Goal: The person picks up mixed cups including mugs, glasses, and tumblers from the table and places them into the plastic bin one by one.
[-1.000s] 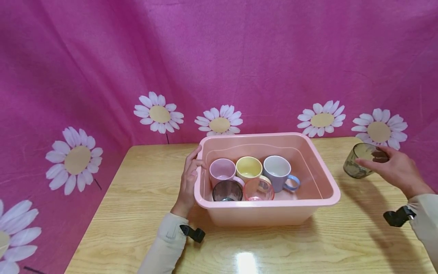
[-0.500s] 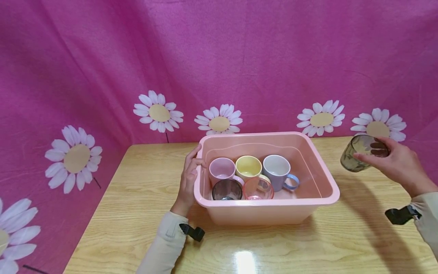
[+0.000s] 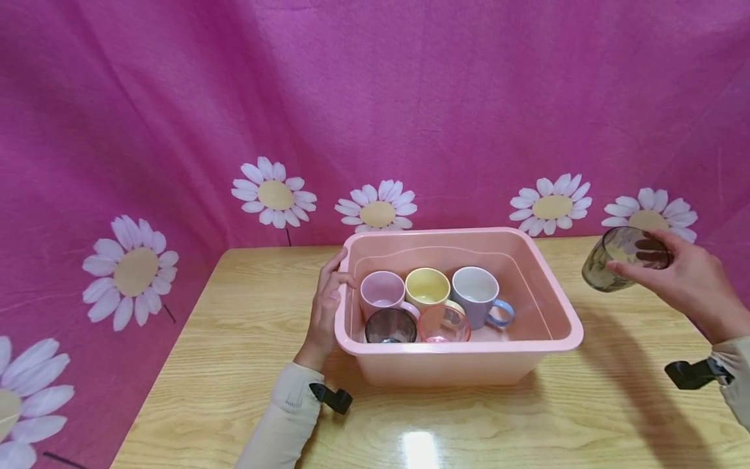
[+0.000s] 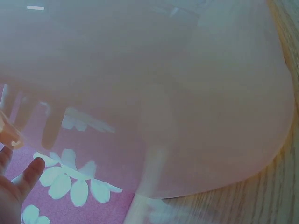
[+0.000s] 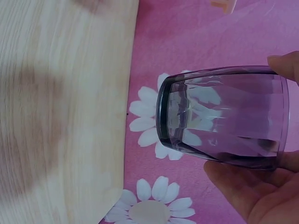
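Note:
In the head view my right hand (image 3: 697, 277) grips a clear smoky glass tumbler (image 3: 622, 264) near its rim, thumb on one side and fingers on the other. The tumbler is tilted above the table, right of a pink plastic tub (image 3: 451, 365); the right wrist view shows the faceted glass (image 5: 224, 116) up close. My left hand (image 3: 323, 312) holds the tub's left rim, with fingertips over the edge. Inside the tub sit a lilac mug (image 3: 375, 296), a yellow mug (image 3: 424, 293), a white-grey mug with a blue handle (image 3: 471, 303), a dark glass (image 3: 390, 326) and a pinkish glass (image 3: 444, 326).
The tub stands on a light wooden table (image 3: 234, 365). Behind it hangs a magenta cloth (image 3: 410, 98) printed with white daisies, close to the table's back edge. Within the tub, bare floor shows right of the blue handle.
My right hand has lifted the smoky tumbler from low over the table at the right, and its tilt has increased. My left hand and the tub stay in place.

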`<move>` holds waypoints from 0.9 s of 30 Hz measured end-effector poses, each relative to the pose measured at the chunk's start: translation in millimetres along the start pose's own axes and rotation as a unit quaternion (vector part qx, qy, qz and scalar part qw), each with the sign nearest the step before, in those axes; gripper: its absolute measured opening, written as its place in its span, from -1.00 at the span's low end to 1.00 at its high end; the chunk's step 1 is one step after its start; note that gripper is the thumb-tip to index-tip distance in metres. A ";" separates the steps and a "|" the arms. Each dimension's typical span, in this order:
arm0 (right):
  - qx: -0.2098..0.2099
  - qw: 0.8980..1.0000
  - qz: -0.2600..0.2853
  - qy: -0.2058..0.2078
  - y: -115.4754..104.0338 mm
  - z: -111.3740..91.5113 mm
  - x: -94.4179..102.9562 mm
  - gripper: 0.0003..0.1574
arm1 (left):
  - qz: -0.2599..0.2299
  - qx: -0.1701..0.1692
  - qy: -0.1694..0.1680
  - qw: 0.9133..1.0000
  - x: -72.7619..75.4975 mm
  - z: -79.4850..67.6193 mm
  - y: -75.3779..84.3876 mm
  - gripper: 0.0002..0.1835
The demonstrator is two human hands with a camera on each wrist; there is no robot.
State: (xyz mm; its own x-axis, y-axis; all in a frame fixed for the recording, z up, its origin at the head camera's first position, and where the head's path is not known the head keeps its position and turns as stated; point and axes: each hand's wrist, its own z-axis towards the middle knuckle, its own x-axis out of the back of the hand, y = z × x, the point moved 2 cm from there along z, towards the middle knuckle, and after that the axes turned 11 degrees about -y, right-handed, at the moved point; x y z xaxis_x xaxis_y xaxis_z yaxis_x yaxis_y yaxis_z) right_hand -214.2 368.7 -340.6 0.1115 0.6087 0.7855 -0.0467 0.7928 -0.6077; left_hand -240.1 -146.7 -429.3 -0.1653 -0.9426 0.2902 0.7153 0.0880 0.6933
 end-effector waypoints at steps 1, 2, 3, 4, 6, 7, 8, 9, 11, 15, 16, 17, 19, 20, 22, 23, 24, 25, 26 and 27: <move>0.003 1.000 -0.002 0.004 -1.2 -0.5 0.5 0.02 | 0.001 0.001 0.000 1.000 0.2 0.1 0.4 -0.61; 0.004 1.000 -0.006 0.007 -2.4 -0.8 1.1 0.02 | 0.001 0.001 0.001 1.000 0.3 0.2 0.9 -0.61; 0.006 1.000 -0.008 0.009 -3.3 -1.2 1.5 0.01 | 0.002 0.002 0.001 1.000 0.4 0.3 1.3 -0.61; 0.008 1.000 -0.007 0.011 -4.2 -1.5 1.8 0.00 | 0.003 0.003 0.001 1.000 0.6 0.5 1.7 -0.61; 0.007 1.000 -0.008 0.012 -6.0 -2.3 2.2 0.02 | 0.005 0.005 0.000 1.000 0.6 0.8 2.7 -0.61; 0.006 1.000 -0.007 0.012 -6.9 -2.9 2.3 0.02 | 0.006 0.007 -0.001 1.000 0.6 0.8 2.7 -0.62; 0.006 1.000 -0.004 0.012 -8.0 -3.5 2.4 0.02 | 0.006 0.008 -0.002 1.000 0.4 0.9 2.9 -0.62; 0.006 1.000 -0.002 0.012 -9.2 -4.1 2.5 0.02 | 0.007 0.009 -0.002 1.000 0.2 0.9 3.0 -0.62; 0.005 1.000 -0.006 0.016 -11.9 -5.4 2.9 0.02 | 0.006 0.010 -0.001 1.000 -0.1 0.9 3.0 -0.62; 0.004 1.000 -0.007 0.023 -18.5 -7.9 3.1 0.02 | 0.007 0.012 0.000 1.000 -0.1 0.9 2.8 -0.61; 0.007 1.000 -0.004 0.025 -20.3 -8.3 3.0 0.01 | 0.007 0.012 0.000 1.000 0.0 1.1 2.9 -0.61; 0.008 1.000 -0.003 0.027 -22.2 -8.7 3.0 0.01 | 0.006 0.012 0.000 1.000 0.1 1.4 2.9 -0.61; 0.011 1.000 0.000 0.029 -25.8 -9.5 3.1 0.02 | 0.007 0.013 0.000 1.000 0.3 1.6 3.6 -0.60; 0.012 0.999 0.001 0.030 -27.6 -9.9 3.1 0.02 | 0.006 0.013 0.000 1.000 0.4 1.6 3.7 -0.60; 0.010 0.999 -0.004 0.032 -31.3 -10.6 3.2 0.05 | 0.006 0.014 0.000 1.000 0.3 1.5 3.6 -0.60; 0.008 0.999 -0.007 0.033 -33.3 -11.0 3.2 0.06 | 0.006 0.015 0.000 1.000 0.3 1.3 3.8 -0.59; 0.004 0.999 -0.010 0.033 -35.3 -11.3 3.0 0.07 | 0.007 0.016 -0.001 1.000 0.2 1.1 3.8 -0.59; 0.003 0.999 -0.011 0.033 -36.9 -11.4 2.8 0.08 | 0.007 0.016 -0.001 1.000 0.0 0.9 3.8 -0.59; 0.003 0.999 -0.009 0.033 -38.5 -11.5 2.8 0.08 | 0.007 0.015 0.000 1.000 -0.1 0.9 3.8 -0.60; 0.003 0.999 -0.007 0.032 -40.0 -11.5 2.8 0.08 | 0.007 0.015 0.000 1.000 -0.1 0.9 3.7 -0.60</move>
State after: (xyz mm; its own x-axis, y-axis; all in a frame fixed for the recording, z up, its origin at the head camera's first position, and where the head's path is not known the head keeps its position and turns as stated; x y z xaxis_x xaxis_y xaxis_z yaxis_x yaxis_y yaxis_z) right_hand -200.5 338.3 -315.5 0.1761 0.5945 0.7846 -0.0515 0.8015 -0.5957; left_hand -238.0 -146.0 -426.3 -0.1550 -0.9414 0.2995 0.6968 0.1108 0.7087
